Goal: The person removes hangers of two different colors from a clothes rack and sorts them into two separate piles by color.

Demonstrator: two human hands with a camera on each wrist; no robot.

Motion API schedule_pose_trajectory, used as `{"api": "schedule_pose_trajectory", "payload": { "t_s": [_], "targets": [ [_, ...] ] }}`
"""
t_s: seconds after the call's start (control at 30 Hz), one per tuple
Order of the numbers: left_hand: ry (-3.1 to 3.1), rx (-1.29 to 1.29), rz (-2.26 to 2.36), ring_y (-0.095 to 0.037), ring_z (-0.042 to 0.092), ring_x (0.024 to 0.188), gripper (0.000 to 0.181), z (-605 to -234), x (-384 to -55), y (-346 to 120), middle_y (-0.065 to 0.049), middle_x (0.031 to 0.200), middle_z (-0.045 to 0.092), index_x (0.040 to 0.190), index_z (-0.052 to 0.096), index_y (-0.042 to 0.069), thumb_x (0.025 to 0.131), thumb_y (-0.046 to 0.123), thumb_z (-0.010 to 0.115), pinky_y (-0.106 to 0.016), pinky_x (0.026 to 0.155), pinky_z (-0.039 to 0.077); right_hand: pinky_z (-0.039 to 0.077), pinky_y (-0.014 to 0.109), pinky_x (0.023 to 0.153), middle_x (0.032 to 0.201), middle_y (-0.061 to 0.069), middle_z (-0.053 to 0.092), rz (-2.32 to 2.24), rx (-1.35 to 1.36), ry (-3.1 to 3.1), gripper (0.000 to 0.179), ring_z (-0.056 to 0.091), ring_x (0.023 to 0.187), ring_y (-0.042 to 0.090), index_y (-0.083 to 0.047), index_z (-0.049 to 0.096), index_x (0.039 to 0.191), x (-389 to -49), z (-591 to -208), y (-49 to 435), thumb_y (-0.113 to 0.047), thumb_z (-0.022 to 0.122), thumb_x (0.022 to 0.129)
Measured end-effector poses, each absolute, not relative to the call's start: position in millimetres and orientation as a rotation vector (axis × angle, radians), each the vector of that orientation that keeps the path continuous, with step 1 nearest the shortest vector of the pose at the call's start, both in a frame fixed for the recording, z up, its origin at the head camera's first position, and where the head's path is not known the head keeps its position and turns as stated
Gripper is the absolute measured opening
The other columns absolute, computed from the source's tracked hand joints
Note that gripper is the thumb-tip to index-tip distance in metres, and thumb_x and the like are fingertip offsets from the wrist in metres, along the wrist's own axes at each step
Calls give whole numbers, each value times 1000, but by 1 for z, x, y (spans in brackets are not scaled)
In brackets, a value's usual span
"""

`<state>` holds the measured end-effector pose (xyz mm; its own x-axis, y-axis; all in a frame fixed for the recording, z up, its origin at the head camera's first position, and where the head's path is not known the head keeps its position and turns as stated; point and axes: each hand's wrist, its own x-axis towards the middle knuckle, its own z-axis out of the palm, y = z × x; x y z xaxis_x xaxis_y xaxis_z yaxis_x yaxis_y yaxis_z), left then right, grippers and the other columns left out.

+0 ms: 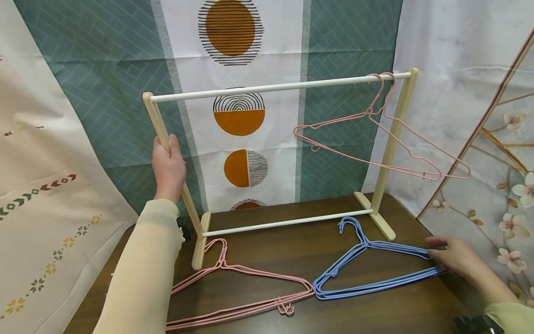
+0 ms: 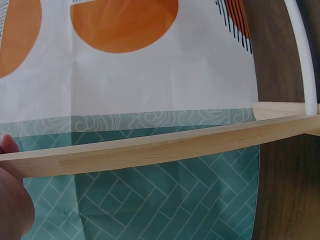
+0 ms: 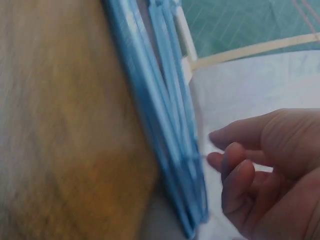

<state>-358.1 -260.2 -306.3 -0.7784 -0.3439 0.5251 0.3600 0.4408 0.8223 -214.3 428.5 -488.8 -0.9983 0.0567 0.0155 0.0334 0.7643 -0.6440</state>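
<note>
My left hand grips the left wooden upright of a small clothes rack with a white top rail. My right hand is at the right end of a stack of blue hangers lying on the table. In the right wrist view its loosely bent fingers are beside the blue hangers, holding nothing I can see; whether a fingertip touches them I cannot tell. Two pink hangers hang near the rail's right end. More pink hangers lie at the front left.
The rack's wooden feet and white lower bar stand on the dark brown table. Behind is a green and white patterned cloth. Floral curtains hang at the left and right.
</note>
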Motion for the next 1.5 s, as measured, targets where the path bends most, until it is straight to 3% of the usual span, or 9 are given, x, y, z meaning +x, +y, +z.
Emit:
{"api": "schedule_pose_trajectory", "payload": {
  "t_s": [0.1,0.2,0.33,0.43,0.5,0.87,1.13,1.27,1.5],
  "targets": [
    [-2038,-9,-1394,-18,53,70,60,-306,-359,-262,-5,91,47,154,43,11,117,58,37,-28,64,46,49,34,51,83,10,66,1055,-36,-2844,42,58,56,18,21,57,136,-217,-479,421,-12,64,111],
    [-2041,-4,-1391,-17,52,71,61,-307,-359,-264,-4,91,47,156,42,11,117,58,37,-29,65,46,54,33,55,93,0,68,1171,-30,-2718,47,63,61,18,13,57,145,-220,-465,409,-22,64,114],
    [-2047,-2,-1390,-17,52,72,63,-307,-358,-264,-4,93,47,157,41,11,117,59,36,-30,66,47,59,30,59,107,-22,64,1358,3,-2484,33,69,68,14,-13,65,144,-224,-443,394,-24,67,114],
    [-2053,-3,-1394,-17,52,74,65,-308,-357,-264,-4,94,47,158,40,11,116,61,35,-30,67,47,58,25,59,109,-22,63,1412,37,-2325,29,70,71,7,-34,65,138,-227,-426,384,-20,68,113],
    [-2056,-1,-1392,-18,52,74,66,-308,-357,-264,-4,94,46,158,40,11,116,61,35,-30,67,47,58,22,59,112,-20,64,1420,52,-2237,33,71,73,3,-35,66,140,-229,-416,379,-17,68,112],
    [-2061,-9,-1381,-18,51,70,62,-307,-357,-261,-6,91,46,153,42,10,117,60,37,-29,63,46,47,9,57,116,-20,56,1194,-124,-2024,39,64,64,-10,-15,70,148,-236,-376,368,-20,71,110],
    [-2063,-16,-1346,-19,51,70,63,-306,-358,-258,-6,91,46,152,43,8,117,60,36,-28,62,45,47,5,64,117,-23,49,1110,-203,-2062,46,58,80,-19,-10,65,155,-242,-369,379,-24,68,111],
    [-2064,-11,-1340,-19,51,71,64,-307,-358,-258,-7,91,46,152,43,7,117,60,35,-29,63,45,52,10,65,119,-24,52,1219,-97,-2138,52,65,74,-13,-10,56,162,-245,-369,385,-26,66,113],
    [-2062,1,-1364,-20,50,72,61,-308,-358,-260,-7,92,46,155,42,9,118,58,36,-30,63,45,59,18,68,109,-24,69,1410,112,-2187,53,72,84,-4,-2,51,163,-252,-369,380,-22,62,115]
  ]
}}
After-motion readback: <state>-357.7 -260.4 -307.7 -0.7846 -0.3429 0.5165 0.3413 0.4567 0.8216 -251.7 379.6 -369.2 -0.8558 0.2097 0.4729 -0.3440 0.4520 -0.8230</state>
